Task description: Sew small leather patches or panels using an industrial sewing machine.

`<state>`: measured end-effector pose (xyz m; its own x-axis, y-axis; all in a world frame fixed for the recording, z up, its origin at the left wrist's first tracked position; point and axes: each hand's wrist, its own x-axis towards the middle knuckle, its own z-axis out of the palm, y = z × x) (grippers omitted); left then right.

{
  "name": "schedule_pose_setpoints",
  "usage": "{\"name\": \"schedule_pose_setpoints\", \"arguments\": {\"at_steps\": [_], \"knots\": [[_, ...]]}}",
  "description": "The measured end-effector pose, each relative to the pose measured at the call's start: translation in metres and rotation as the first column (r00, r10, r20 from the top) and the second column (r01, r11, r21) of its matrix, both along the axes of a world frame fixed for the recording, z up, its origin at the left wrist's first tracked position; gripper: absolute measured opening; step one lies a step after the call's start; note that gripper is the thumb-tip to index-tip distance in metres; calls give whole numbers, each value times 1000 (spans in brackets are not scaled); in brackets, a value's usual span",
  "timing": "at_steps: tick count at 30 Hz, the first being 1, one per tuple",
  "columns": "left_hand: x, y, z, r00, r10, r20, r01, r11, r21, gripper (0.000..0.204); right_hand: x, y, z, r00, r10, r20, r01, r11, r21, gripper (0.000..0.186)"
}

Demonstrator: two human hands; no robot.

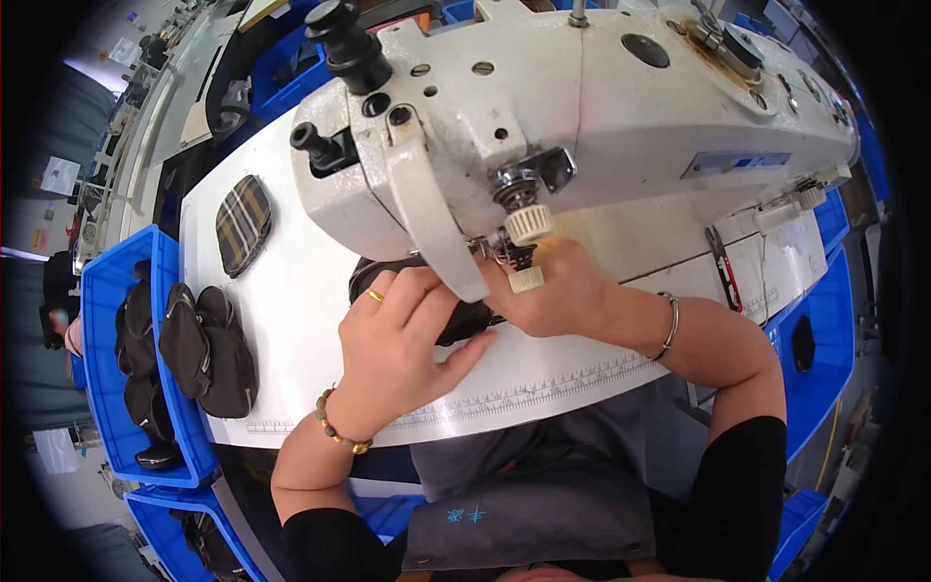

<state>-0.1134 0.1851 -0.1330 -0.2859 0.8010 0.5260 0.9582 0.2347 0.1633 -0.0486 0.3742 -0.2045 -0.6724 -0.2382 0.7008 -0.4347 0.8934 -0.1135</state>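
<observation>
A white industrial sewing machine (485,107) spans the upper part of the view. Under its head lies a dark pouch (464,325) with a zipper edge, partly covered by my hands and the machine's curved lever. My left hand (388,335), with a ring and a beaded bracelet, curls its fingers over the pouch's left side, thumb along its near edge. My right hand (558,291), with a metal bangle on the wrist, is closed at the pouch's right end, close beside the needle area. The machine parts hide some of its fingertips.
A plaid fabric piece (244,225) and a stack of dark zippered pouches (208,351) lie at the left of the white table (301,388). Blue bins (199,451) flank it, some holding dark pieces. A red-and-black hand tool (723,270) rests at the right.
</observation>
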Motion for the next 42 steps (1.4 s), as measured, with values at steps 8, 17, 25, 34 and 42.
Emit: {"name": "schedule_pose_setpoints", "arguments": {"at_steps": [8, 17, 25, 34, 42], "knots": [[-17, -5, -12, 954, -54, 297, 81, 993, -83, 31, 3, -1, -4, 999, 53, -7, -52, 994, 99, 16], [-34, -8, -30, 935, -50, 352, 99, 987, -123, 18, 13, -5, 2, 999, 48, -13, -46, 990, 133, 13], [-29, -6, -18, 930, -79, 358, 155, 970, -189, 22, 37, -25, 2, 919, 108, 379, -136, 989, 49, 20], [-22, -6, -31, 988, -121, 99, 145, 942, -303, 21, 55, -26, 17, 931, 56, 360, -130, 974, 184, 27], [-24, 1, -26, 980, -179, 86, 195, 946, -258, 25, 50, -27, 8, 939, 44, 341, -120, 972, 204, 34]]}}
